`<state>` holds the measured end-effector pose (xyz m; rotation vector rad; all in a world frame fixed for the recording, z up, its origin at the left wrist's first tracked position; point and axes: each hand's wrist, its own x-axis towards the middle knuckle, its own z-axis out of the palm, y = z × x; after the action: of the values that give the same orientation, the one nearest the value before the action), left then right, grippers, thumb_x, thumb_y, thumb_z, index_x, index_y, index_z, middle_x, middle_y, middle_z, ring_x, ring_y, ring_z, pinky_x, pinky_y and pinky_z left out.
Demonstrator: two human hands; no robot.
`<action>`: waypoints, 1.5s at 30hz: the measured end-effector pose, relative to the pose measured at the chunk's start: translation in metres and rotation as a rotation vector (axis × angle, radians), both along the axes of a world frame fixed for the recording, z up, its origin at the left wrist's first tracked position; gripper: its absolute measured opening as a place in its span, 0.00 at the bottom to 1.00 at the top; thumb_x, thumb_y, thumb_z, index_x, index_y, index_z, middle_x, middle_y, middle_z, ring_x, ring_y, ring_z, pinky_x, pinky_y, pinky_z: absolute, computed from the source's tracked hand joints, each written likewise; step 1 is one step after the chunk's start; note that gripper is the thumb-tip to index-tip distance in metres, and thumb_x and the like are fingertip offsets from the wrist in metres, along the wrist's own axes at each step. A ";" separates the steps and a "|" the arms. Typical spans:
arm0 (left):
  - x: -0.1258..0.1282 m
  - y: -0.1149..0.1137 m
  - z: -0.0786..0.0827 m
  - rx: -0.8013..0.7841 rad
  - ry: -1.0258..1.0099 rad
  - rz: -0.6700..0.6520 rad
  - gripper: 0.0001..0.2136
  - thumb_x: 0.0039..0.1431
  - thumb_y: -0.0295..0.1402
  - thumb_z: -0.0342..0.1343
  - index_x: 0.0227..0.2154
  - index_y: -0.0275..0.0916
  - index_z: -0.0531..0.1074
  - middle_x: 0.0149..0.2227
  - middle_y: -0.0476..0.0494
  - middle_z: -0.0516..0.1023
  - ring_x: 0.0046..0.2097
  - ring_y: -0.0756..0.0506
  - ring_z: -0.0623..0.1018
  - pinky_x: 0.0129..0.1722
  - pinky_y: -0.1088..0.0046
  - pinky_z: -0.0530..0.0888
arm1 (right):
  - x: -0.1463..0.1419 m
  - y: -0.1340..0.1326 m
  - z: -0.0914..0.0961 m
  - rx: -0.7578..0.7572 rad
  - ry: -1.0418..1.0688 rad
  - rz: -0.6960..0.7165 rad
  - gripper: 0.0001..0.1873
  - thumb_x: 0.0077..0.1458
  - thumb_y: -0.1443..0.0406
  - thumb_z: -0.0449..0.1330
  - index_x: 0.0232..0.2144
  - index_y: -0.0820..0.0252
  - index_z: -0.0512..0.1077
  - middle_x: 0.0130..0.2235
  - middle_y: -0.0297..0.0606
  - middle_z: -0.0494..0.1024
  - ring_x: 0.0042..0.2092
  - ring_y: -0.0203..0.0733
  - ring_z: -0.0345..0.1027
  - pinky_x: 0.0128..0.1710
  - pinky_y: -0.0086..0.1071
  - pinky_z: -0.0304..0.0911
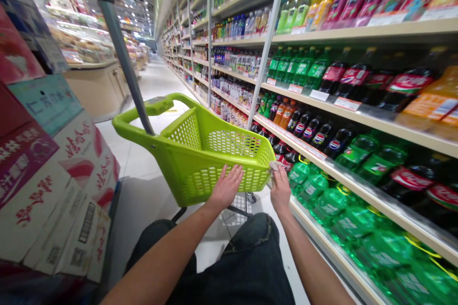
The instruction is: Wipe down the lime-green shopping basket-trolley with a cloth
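Observation:
A lime-green plastic shopping cart (168,171) with perforated walls stands sideways in front of my knees. My left hand (227,185) lies with outstretched fingers against its near side wall, holding nothing. At the right end of the basket, my right hand (280,189) presses a crumpled greyish cloth (275,166) to the corner of the rim. The cart's handle (150,107) is at the far left end, beside a grey upright pole (125,64).
Long shelves (358,100) of bottled drinks run along the right, with large green bottles (350,214) at floor level. Stacked cartons (86,152) stand close on the left. A tiled aisle floor (153,69) stretches ahead past a display counter (95,88).

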<state>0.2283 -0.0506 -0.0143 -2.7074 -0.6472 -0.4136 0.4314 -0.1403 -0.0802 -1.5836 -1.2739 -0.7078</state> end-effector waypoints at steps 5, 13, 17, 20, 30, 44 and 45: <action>-0.004 -0.003 -0.006 0.006 0.011 -0.011 0.25 0.53 0.22 0.39 0.56 0.37 0.54 0.61 0.44 0.53 0.61 0.45 0.53 0.58 0.54 0.52 | -0.014 -0.013 -0.038 -0.141 0.014 0.025 0.25 0.52 0.76 0.43 0.50 0.59 0.65 0.52 0.44 0.66 0.55 0.42 0.57 0.52 0.42 0.60; -0.013 -0.001 -0.013 0.015 -0.049 0.016 0.24 0.54 0.24 0.39 0.56 0.36 0.54 0.61 0.43 0.53 0.62 0.45 0.52 0.58 0.53 0.53 | -0.032 0.009 0.009 0.003 -0.035 0.096 0.24 0.54 0.75 0.44 0.52 0.58 0.62 0.56 0.43 0.62 0.59 0.43 0.50 0.57 0.46 0.51; -0.021 -0.001 -0.012 0.021 -0.063 0.010 0.26 0.53 0.24 0.40 0.57 0.36 0.52 0.61 0.42 0.53 0.62 0.45 0.51 0.58 0.54 0.53 | -0.050 0.007 -0.028 -0.146 -0.004 0.168 0.26 0.51 0.77 0.43 0.49 0.57 0.66 0.51 0.41 0.68 0.57 0.39 0.54 0.57 0.42 0.54; -0.030 0.001 -0.012 -0.003 -0.066 0.018 0.26 0.53 0.24 0.39 0.57 0.36 0.51 0.61 0.42 0.52 0.62 0.45 0.51 0.58 0.54 0.51 | -0.060 -0.002 -0.042 -0.197 0.011 0.181 0.26 0.50 0.77 0.44 0.49 0.56 0.66 0.51 0.40 0.68 0.56 0.39 0.56 0.56 0.42 0.55; -0.039 -0.002 -0.015 -0.269 -0.232 -0.012 0.28 0.49 0.21 0.40 0.56 0.33 0.52 0.61 0.39 0.51 0.62 0.42 0.49 0.58 0.51 0.49 | -0.071 0.024 0.002 -0.114 0.122 0.242 0.22 0.51 0.73 0.45 0.44 0.59 0.70 0.50 0.42 0.70 0.55 0.42 0.58 0.55 0.44 0.56; -0.017 -0.024 -0.006 -1.821 -1.353 0.116 0.07 0.37 0.31 0.55 0.22 0.35 0.69 0.22 0.51 0.72 0.25 0.53 0.70 0.30 0.76 0.67 | -0.129 0.020 0.055 -0.181 0.749 0.286 0.21 0.44 0.70 0.47 0.40 0.64 0.72 0.45 0.43 0.74 0.47 0.45 0.66 0.50 0.42 0.60; -0.016 -0.026 -0.006 -1.796 -1.376 0.132 0.05 0.36 0.30 0.55 0.21 0.35 0.69 0.21 0.52 0.71 0.24 0.54 0.69 0.29 0.77 0.66 | -0.130 0.018 0.051 -0.159 0.639 0.252 0.21 0.45 0.70 0.47 0.41 0.64 0.72 0.46 0.45 0.72 0.50 0.45 0.64 0.52 0.43 0.58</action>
<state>0.2124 -0.0763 -0.0201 -2.9852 -2.3720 -2.8767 0.3015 -0.1222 -0.0291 -1.5591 -1.0289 0.0705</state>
